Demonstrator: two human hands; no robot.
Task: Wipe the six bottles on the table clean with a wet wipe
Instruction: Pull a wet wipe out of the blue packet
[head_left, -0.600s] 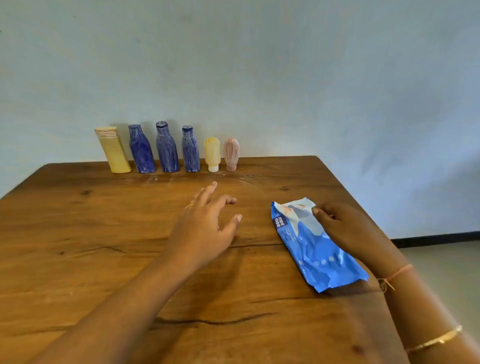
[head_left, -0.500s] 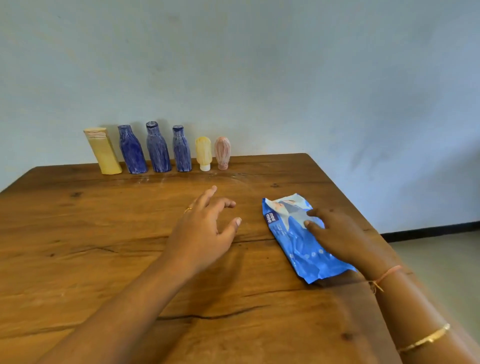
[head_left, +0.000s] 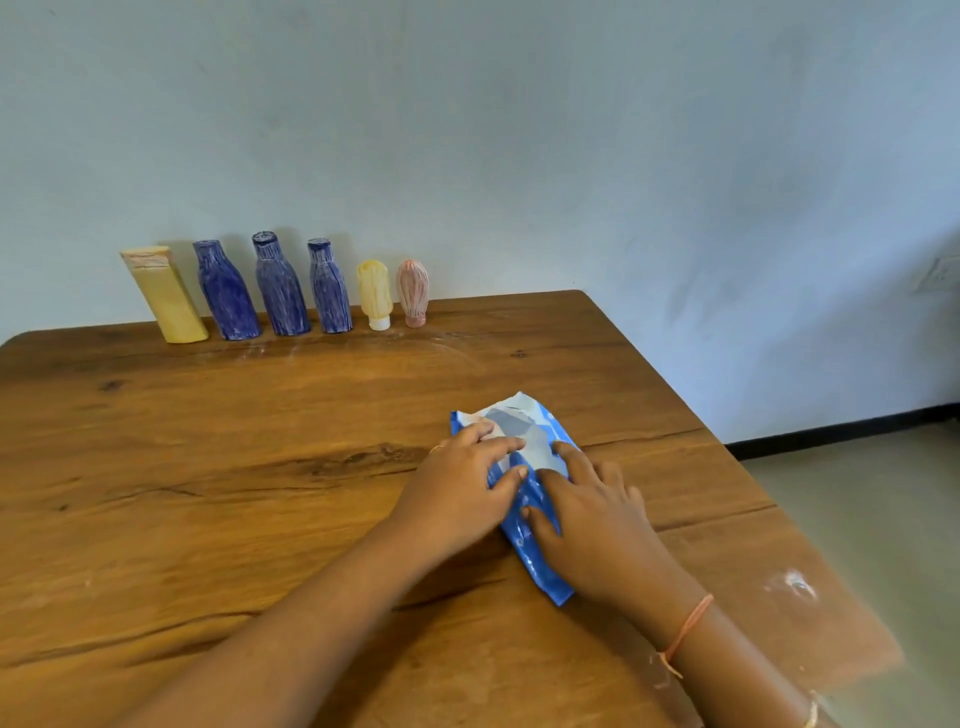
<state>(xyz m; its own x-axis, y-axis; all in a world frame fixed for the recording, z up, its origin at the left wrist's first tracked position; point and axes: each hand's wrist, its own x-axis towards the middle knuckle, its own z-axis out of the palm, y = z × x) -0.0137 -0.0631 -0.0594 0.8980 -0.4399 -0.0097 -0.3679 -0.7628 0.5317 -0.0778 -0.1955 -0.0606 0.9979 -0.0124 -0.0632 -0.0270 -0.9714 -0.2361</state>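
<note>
Six bottles stand in a row at the table's far edge against the wall: a tall yellow bottle (head_left: 163, 296), three blue bottles (head_left: 226, 293) (head_left: 280, 288) (head_left: 328, 288), a small yellow tube (head_left: 374, 293) and a small pink tube (head_left: 413, 291). A blue wet wipe pack (head_left: 519, 423) lies on the table near its right side. My left hand (head_left: 462, 488) rests on the pack's left part, index finger stretched across its pale label. My right hand (head_left: 592, 514) lies flat over the pack's right part. No wipe is out of the pack.
The wooden table (head_left: 208, 467) has cracks and a whitish smudge (head_left: 792, 584) near its right edge. A pale blue wall (head_left: 519, 156) stands right behind the bottles. Grey floor (head_left: 872, 519) shows to the right.
My left hand has moved right from the bare table onto the pack. My right hand has slid further over the pack.
</note>
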